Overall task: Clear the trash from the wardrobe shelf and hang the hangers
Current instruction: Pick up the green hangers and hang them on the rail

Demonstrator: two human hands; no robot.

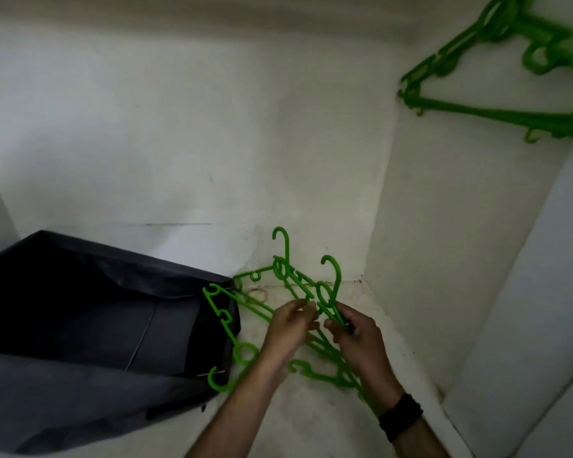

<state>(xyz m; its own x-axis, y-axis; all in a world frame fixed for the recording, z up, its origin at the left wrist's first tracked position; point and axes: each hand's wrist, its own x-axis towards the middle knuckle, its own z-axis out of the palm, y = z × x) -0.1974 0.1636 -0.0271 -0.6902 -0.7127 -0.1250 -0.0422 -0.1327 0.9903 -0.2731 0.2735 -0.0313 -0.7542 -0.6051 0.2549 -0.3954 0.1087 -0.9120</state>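
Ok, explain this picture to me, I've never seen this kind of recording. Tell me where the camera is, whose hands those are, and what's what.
There is no machine here. The one picture comes from a camera worn on a person's head, looking forward and down into a white wardrobe.

The two bare hands belong to that person. The left hand and the right hand, which has a dark band at the wrist, both grip a tangled bunch of green hangers just above the shelf.

To the left on the shelf sits a dark fabric box, open at the top. At the upper right, blurred, more green hangers are already up; what they hang from is out of view.
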